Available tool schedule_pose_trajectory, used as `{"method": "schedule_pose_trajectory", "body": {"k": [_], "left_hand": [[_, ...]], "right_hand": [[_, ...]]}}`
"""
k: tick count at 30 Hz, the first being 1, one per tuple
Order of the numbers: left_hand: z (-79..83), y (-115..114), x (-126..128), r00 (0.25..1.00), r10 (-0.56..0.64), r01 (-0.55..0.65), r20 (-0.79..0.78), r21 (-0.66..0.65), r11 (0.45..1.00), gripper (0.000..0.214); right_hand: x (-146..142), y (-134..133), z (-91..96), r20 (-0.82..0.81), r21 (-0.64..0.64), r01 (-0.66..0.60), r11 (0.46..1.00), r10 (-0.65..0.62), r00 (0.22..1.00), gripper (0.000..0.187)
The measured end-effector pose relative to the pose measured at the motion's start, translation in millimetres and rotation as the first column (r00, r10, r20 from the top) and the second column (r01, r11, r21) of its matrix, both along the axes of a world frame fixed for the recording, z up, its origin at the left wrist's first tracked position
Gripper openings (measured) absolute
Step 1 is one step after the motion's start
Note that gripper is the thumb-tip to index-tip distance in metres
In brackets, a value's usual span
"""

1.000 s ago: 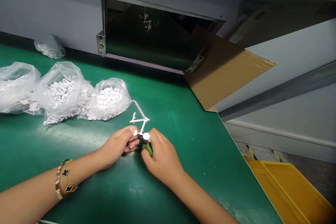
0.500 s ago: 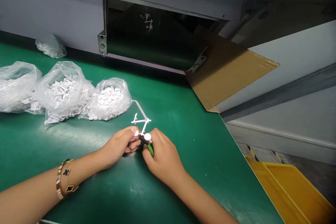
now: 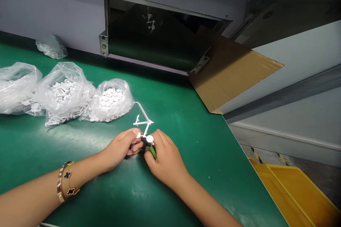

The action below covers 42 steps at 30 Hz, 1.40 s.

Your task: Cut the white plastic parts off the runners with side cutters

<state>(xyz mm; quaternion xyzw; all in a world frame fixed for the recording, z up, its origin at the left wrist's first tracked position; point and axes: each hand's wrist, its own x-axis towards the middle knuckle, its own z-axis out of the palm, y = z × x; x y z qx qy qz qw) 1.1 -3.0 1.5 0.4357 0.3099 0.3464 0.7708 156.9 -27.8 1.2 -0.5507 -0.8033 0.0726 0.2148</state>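
Note:
My left hand (image 3: 123, 147) pinches a small white round plastic piece (image 3: 138, 135) on the near end of a branching white plastic sprue (image 3: 147, 124). Wrapped in my right hand (image 3: 165, 159) is a pair of nippers with green handles (image 3: 152, 151). Their dark jaws reach up to the sprue, close to the left fingertips; whether the jaws meet is too small to tell. A second white disc (image 3: 150, 138) sits right above the nippers, by the right fingers. The sprue's thin arms stretch away from me towards the bags.
Clear plastic bags of small white parts stand at the left: discs (image 3: 110, 97), pegs (image 3: 64, 92) and another bag (image 3: 17, 88). Behind, a conveyor (image 3: 149, 51) in the machine opening carries a white sprue (image 3: 151, 25). A cardboard flap (image 3: 229, 74) and yellow bin (image 3: 295, 191) lie right.
Almost nothing differs. Both hands, the sprue and the nippers keep their places, with only a very slight shift of the right fingers.

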Motion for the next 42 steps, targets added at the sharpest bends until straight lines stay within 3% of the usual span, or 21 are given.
{"method": "schedule_pose_trajectory", "body": {"k": [24,38,42], "left_hand": [[-1.0,-0.9,1.3,0.999,0.0,-0.001,-0.046,-0.02,1.0,0.03],[-1.9,2.6,-1.3,0.986,-0.082,0.088,-0.145,0.04,0.995,0.031],[-0.3,2.7,0.6,0.992,-0.079,0.078,-0.099,-0.017,0.997,0.031]], "right_hand": [[1.1,-0.5,-0.2,-0.017,-0.048,-0.012,0.999,0.012,1.0,0.007],[4.7,-0.8,8.4,0.184,0.019,-0.036,0.999,0.032,0.982,0.009],[5.0,-0.6,7.1,0.194,-0.029,-0.014,0.999,0.019,0.981,0.007]]}}
